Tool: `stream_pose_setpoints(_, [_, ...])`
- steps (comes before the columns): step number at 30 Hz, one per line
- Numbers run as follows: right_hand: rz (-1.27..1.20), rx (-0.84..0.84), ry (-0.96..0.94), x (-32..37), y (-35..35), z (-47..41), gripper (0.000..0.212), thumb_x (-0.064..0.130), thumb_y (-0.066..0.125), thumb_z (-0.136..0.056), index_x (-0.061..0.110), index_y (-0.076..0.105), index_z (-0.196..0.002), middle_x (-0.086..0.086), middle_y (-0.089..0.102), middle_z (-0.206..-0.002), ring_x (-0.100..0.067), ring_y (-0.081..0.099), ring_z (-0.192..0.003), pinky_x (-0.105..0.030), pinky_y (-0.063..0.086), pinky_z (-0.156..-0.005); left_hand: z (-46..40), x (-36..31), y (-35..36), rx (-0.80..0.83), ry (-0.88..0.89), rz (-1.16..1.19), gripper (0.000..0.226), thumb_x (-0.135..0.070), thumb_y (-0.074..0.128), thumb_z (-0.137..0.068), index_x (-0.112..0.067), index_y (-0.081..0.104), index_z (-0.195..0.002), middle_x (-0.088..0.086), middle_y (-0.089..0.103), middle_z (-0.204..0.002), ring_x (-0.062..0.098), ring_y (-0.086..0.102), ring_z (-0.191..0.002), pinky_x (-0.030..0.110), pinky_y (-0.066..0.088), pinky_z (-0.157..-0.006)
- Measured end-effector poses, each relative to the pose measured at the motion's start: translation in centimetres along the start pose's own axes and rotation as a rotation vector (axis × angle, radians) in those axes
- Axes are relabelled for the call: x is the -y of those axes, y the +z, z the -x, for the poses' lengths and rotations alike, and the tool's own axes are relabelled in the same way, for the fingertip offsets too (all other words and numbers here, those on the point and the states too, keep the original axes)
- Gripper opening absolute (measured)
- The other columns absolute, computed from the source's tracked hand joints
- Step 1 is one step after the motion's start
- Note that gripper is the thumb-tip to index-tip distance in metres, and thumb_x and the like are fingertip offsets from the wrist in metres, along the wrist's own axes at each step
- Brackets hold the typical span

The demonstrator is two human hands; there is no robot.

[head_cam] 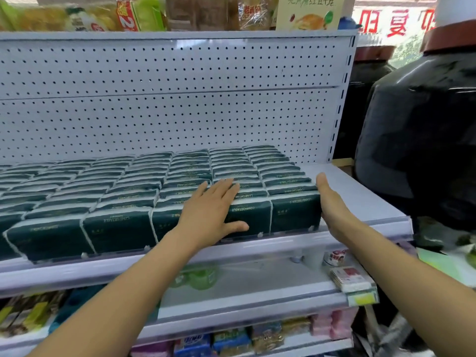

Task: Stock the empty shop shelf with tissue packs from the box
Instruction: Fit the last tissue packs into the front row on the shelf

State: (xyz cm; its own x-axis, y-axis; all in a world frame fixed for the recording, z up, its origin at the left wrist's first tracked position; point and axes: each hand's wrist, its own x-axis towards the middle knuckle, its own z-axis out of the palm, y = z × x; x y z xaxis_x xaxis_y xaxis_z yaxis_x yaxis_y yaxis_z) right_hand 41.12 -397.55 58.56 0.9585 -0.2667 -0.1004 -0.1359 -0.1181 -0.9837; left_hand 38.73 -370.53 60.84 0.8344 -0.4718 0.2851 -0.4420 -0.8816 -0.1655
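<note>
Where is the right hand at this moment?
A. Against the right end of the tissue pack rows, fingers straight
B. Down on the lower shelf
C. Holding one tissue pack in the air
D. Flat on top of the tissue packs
A: the right hand stands on edge with straight fingers against the right end of the tissue packs; the left hand lies flat on top.

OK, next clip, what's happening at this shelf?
A person is tidying dark green tissue packs on a white shop shelf. The left hand lies flat on top of the front packs, fingers straight. The right hand presses flat against the right end of the rows. Neither hand has a grip on a pack. The rows already cover most of the shelf; a bare strip remains at its right end. No box is in view.
</note>
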Motion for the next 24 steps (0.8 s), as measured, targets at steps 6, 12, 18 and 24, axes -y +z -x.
stream_pose_setpoints(6, [-0.056,0.148,0.056,3.6,-1.0,-1.4,0.079,0.075,0.014,-0.090,0.020,0.042,-0.140,0.005,0.038,-0.152,-0.016,0.038,-0.139,-0.037,0.031,-0.105,-4.0,-1.4,-1.0,0.255,-0.035,0.085,0.123,-0.088,0.045,-0.071,-0.018,-0.009,-0.157,0.002,-0.012,-0.164,0.019,-0.010,-0.151,0.042,-0.002,-0.123])
stream_pose_setpoints(12, [-0.056,0.302,0.069,3.4,-1.6,-2.8,0.083,0.082,0.015,-0.084,0.024,0.053,-0.131,0.001,0.063,-0.128,-0.022,0.056,-0.121,-0.043,0.040,-0.104,-4.3,-1.7,-1.8,0.421,-0.068,0.162,0.126,-0.090,0.038,-0.067,-0.016,-0.009,-0.156,0.002,-0.017,-0.163,0.018,-0.014,-0.150,0.041,-0.005,-0.123])
stream_pose_setpoints(18, [-0.103,0.234,-0.003,4.7,-1.1,-5.1,0.092,0.074,0.014,-0.091,0.007,0.008,-0.154,-0.016,0.006,-0.161,-0.033,0.004,-0.148,-0.046,0.005,-0.121,-8.7,-0.8,-2.3,0.335,-0.166,0.277,0.102,-0.080,0.017,-0.083,-0.011,0.000,-0.157,0.006,-0.007,-0.164,0.021,-0.006,-0.151,0.043,0.003,-0.123])
stream_pose_setpoints(24, [0.090,0.277,0.018,4.9,-0.7,-5.3,0.067,0.067,0.007,-0.095,0.029,0.037,-0.142,0.013,0.051,-0.130,-0.012,0.039,-0.130,-0.023,0.039,-0.084,-10.1,-0.1,-0.3,0.467,-0.193,0.201,0.111,-0.083,0.002,-0.072,-0.011,-0.006,-0.156,0.006,-0.015,-0.163,0.021,-0.014,-0.150,0.042,-0.005,-0.123])
